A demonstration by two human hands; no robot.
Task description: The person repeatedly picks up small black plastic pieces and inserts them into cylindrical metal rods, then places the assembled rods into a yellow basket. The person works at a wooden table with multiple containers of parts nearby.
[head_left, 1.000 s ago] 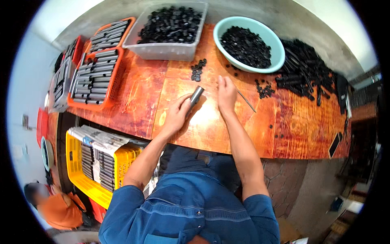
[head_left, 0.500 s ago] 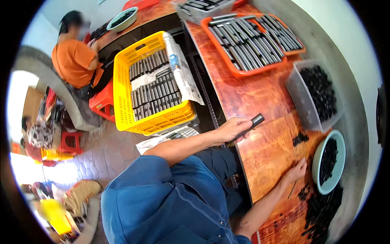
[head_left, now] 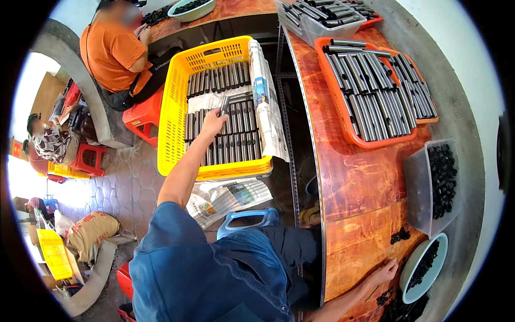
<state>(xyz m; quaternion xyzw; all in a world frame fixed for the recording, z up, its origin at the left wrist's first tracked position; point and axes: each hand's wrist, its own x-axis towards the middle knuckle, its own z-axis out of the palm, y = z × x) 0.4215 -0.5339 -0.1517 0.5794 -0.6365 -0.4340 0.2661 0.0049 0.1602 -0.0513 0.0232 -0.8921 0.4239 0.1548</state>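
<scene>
Wearing a short-sleeved blue shirt [head_left: 177, 263] and dark trousers [head_left: 287, 249], next to a light-blue plastic stool [head_left: 249, 216] and a loose newspaper sheet [head_left: 230, 199]. Reaching out with the left hand [head_left: 213, 123], fingertips clamped on a dark metal tube [head_left: 224, 104], over the yellow slotted plastic crate [head_left: 174, 102]. Seeing, inside that crate, grey-and-black tubes [head_left: 230, 147] packed side by side in rows, above and below a strip of paper [head_left: 206, 102], with a few more laid crosswise near the gripped one, and with draped newspaper [head_left: 269, 112] over the right-hand wall. Holding the right hand [head_left: 385, 272] well apart from the left, over the reddish-brown wooden table [head_left: 357, 188], just beside a pale teal bowl [head_left: 441, 255] of small black parts [head_left: 424, 268], with fingers drawn in; unable to tell about anything pinched there. Noting, farther along the tabletop, a small cluster of black pieces [head_left: 399, 235], then a clear plastic bin [head_left: 419, 193] full of black fittings [head_left: 442, 182], then two orange baskets [head_left: 360, 140] laden with tubes, and another clear bin [head_left: 311, 33] of tubes beyond. Spotting, past the crate, a person in an orange top [head_left: 115, 51] on a red plastic stool [head_left: 142, 118], near another pale bowl [head_left: 206, 12]; farther off, a stuffed tan sack [head_left: 94, 231] and another person in a patterned top [head_left: 51, 142]
</scene>
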